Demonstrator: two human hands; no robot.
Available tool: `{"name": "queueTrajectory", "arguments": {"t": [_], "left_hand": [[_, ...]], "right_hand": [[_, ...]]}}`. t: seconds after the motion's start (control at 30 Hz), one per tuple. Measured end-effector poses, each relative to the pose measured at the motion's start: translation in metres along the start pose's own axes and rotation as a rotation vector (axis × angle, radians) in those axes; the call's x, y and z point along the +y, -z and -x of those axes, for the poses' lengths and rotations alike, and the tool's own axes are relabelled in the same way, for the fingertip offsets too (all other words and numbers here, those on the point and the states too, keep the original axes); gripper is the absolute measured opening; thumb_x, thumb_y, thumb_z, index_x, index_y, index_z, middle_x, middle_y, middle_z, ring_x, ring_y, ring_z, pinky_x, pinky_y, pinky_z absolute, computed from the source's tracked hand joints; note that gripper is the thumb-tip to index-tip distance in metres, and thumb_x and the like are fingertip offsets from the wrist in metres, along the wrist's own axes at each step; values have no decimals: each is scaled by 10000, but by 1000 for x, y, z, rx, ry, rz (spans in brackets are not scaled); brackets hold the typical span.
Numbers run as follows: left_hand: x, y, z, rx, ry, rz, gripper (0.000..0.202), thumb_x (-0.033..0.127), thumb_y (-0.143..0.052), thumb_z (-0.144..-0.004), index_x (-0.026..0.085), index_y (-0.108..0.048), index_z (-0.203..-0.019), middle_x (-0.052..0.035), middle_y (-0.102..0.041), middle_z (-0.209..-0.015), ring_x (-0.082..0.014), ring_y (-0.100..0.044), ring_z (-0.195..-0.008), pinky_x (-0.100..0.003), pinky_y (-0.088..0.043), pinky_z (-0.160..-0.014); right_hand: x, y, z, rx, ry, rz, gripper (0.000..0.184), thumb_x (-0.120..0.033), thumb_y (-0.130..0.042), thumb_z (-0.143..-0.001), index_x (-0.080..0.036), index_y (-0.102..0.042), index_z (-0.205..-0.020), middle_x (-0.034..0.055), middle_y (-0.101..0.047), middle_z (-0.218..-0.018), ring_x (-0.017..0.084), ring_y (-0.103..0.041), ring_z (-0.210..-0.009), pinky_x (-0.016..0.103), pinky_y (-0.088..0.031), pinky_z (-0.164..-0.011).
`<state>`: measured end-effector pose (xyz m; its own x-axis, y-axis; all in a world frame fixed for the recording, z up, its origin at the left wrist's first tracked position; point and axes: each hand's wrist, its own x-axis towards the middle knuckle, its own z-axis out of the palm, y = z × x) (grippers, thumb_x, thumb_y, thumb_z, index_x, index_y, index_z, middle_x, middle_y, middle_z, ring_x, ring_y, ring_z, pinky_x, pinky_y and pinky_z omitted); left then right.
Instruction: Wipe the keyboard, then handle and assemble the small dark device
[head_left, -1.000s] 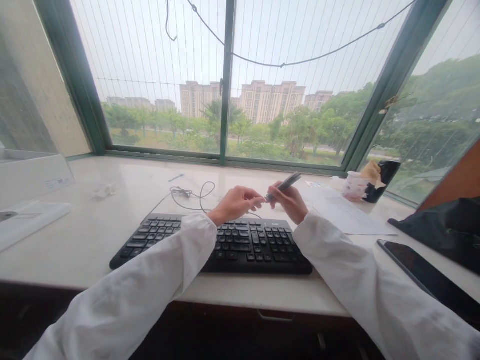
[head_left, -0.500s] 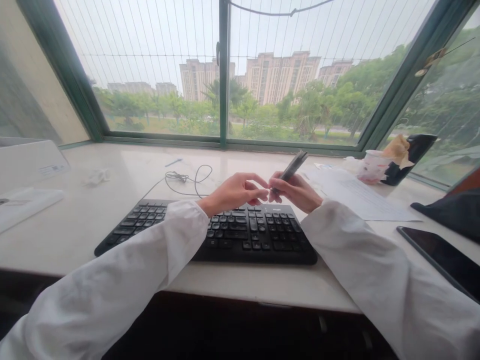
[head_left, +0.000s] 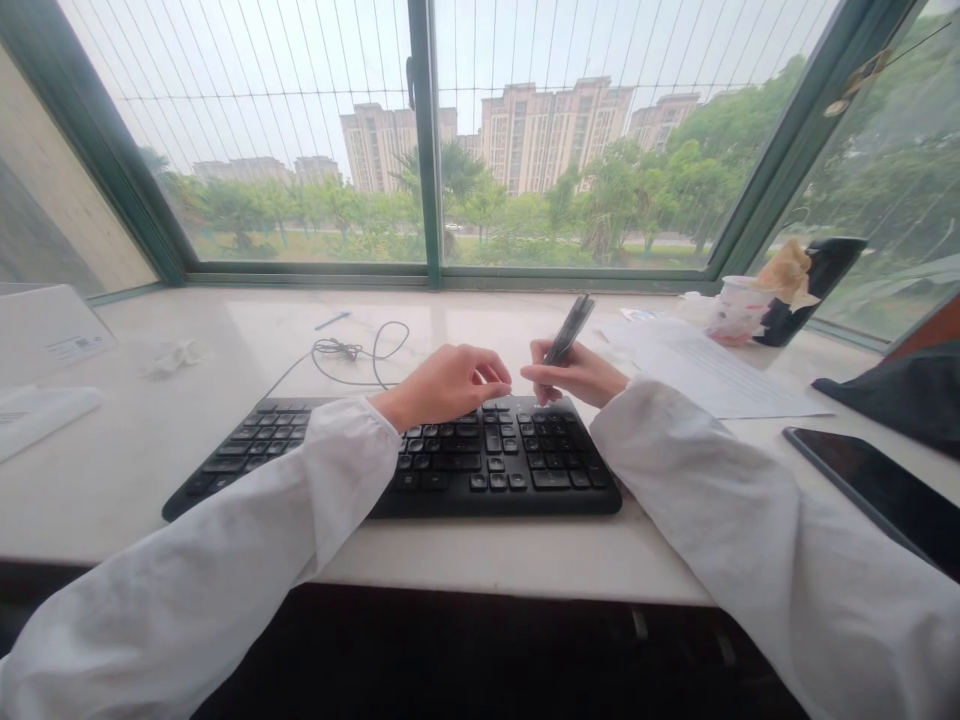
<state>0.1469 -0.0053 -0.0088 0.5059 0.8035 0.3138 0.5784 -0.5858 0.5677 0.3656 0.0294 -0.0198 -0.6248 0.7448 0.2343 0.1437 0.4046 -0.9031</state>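
My right hand (head_left: 581, 373) grips a dark, slim stick-like tool (head_left: 571, 328) whose upper end looks split. It leans up and to the right, and its lower end is hidden in my fingers. To the left of it, my left hand (head_left: 454, 385) hovers over the keyboard with its fingers curled and the tips close together. Whatever those fingertips may hold is too small to make out. Beneath both hands lies a black keyboard (head_left: 457, 480), its left-middle part covered by my left sleeve.
A thin cable (head_left: 337, 350) coils behind the keyboard. On the right are printed papers (head_left: 720, 375), a paper cup (head_left: 742, 308) and a dark phone (head_left: 877, 490). Crumpled white tissue (head_left: 176, 357) and a white box (head_left: 52, 325) lie left. The counter's front edge (head_left: 510, 590) runs below.
My hands have drawn apart; before, their fingertips nearly met beside the tool. The left fingers have curled in more. The tool stands a little steeper, and the whole view has shifted slightly.
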Motion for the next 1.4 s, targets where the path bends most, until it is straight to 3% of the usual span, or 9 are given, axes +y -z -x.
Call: {"name": "queueTrajectory", "arguments": {"t": [0.4,0.6,0.8,1.03,1.2,1.4], "left_hand": [[-9,-6,1,42,-91,-306,169,317,-616,-858,218,-751,-886,-42,-741,-815,-176,-651,-722,-289,-456,-680],[-7,-6,2,33,-98,-336,179,323,-600,-872,227,-749,-896,-46,-742,-840,-187,-653,-743,-305,-448,-692],[-6,-7,2,35,-119,-374,185,314,-589,-878,215,-744,-899,-54,-745,-864,-197,-657,-765,-320,-448,-702],[-7,-7,3,38,-125,-401,188,314,-579,-883,216,-738,-903,-40,-745,-870,-186,-656,-763,-310,-453,-691],[-6,-7,3,33,-128,-399,206,323,-562,-899,216,-738,-901,-35,-745,-867,-177,-660,-769,-306,-464,-698],[-7,-6,3,36,-124,-393,178,317,-582,-890,226,-735,-892,-21,-744,-854,-167,-657,-763,-300,-467,-696]], "right_hand": [[2,-1,-2,-66,-27,118,426,-547,-757,-710,-171,-561,-667,-26,-559,-529,103,-474,-526,245,-332,-503],[3,4,-5,-99,-34,174,423,-554,-734,-730,-167,-571,-673,-29,-536,-536,110,-470,-554,256,-330,-528],[-4,0,-1,-112,-31,241,465,-592,-657,-798,-186,-487,-648,-60,-407,-534,91,-364,-535,261,-244,-510],[5,-6,-2,-106,-8,193,457,-585,-634,-825,-192,-462,-670,-44,-510,-560,108,-453,-575,268,-312,-570],[8,-9,-3,-107,-11,172,438,-540,-708,-780,-199,-452,-683,-56,-505,-531,109,-439,-557,264,-293,-545],[6,-15,-1,-67,23,153,391,-473,-668,-818,-212,-415,-672,-64,-493,-494,107,-434,-512,265,-306,-531]]}}
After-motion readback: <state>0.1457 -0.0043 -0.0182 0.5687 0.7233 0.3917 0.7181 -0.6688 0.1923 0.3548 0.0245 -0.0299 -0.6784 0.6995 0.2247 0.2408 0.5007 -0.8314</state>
